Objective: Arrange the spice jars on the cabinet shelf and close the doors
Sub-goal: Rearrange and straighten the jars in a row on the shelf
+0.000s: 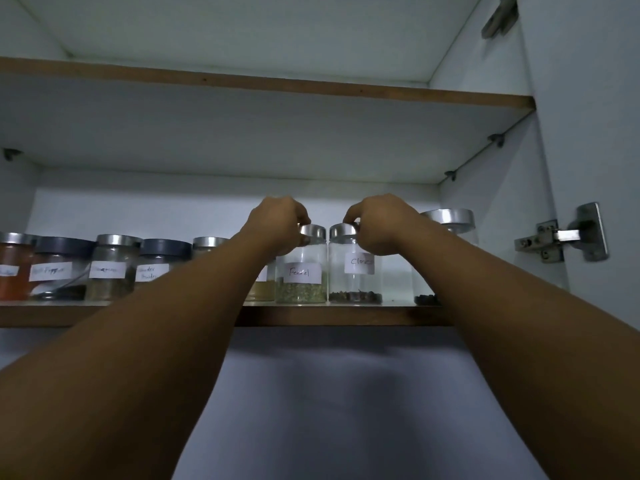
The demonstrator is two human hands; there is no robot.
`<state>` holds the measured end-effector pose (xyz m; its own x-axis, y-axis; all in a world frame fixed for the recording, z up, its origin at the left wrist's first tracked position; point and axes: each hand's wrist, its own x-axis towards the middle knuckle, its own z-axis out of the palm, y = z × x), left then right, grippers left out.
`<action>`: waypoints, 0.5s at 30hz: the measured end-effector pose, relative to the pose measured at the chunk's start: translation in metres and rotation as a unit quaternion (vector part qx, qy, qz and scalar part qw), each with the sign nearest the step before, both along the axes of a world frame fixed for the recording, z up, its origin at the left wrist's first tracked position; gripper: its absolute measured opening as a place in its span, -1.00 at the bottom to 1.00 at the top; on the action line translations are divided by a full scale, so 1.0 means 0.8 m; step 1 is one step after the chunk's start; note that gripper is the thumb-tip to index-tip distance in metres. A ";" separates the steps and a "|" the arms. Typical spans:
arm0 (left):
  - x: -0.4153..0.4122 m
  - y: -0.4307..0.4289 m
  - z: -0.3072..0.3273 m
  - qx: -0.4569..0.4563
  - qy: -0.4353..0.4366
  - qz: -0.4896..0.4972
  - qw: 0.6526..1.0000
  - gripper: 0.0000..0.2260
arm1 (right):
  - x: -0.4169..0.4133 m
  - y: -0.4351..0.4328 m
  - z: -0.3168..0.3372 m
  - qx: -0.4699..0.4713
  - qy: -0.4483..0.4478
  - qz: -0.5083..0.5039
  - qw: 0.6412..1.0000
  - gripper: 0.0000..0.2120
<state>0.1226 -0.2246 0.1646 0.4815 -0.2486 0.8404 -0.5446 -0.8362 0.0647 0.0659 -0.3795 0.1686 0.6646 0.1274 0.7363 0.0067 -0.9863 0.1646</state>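
Observation:
A row of labelled glass spice jars stands along the front of the cabinet shelf (pixel 339 315). My left hand (pixel 278 225) grips the silver lid of the Fennel jar (pixel 302 275), which holds green seeds. My right hand (pixel 379 225) grips the silver lid of the Cloves jar (pixel 354 271), right beside it. Both jars stand upright on the shelf and nearly touch. A taller jar (pixel 450 220) with dark contents stands to the right, partly behind my right forearm. A jar with yellow powder (pixel 259 291) is mostly hidden by my left forearm.
Left of my arms stand several more jars: an orange-filled one (pixel 14 268), two with dark lids (pixel 57 268) (pixel 156 261), and one of green herbs (pixel 110 271). An upper shelf (pixel 277 86) spans above. A door hinge (pixel 568 237) sits on the right wall.

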 end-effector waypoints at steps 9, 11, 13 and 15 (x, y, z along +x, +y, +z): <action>0.043 -0.005 0.014 0.130 0.051 0.069 0.988 -0.63 | 0.051 0.002 0.005 -0.022 0.040 -0.053 0.998 -0.64; 0.055 -0.008 0.013 0.145 0.055 0.086 0.984 -0.60 | 0.066 0.002 0.007 -0.019 0.055 -0.053 0.997 -0.66; 0.065 -0.010 0.014 0.154 0.058 0.095 0.982 -0.60 | 0.079 0.002 0.010 -0.018 0.067 -0.056 0.996 -0.69; 0.074 -0.010 0.015 0.163 0.066 0.094 0.980 -0.62 | 0.089 0.003 0.012 -0.016 0.083 -0.063 0.994 -0.71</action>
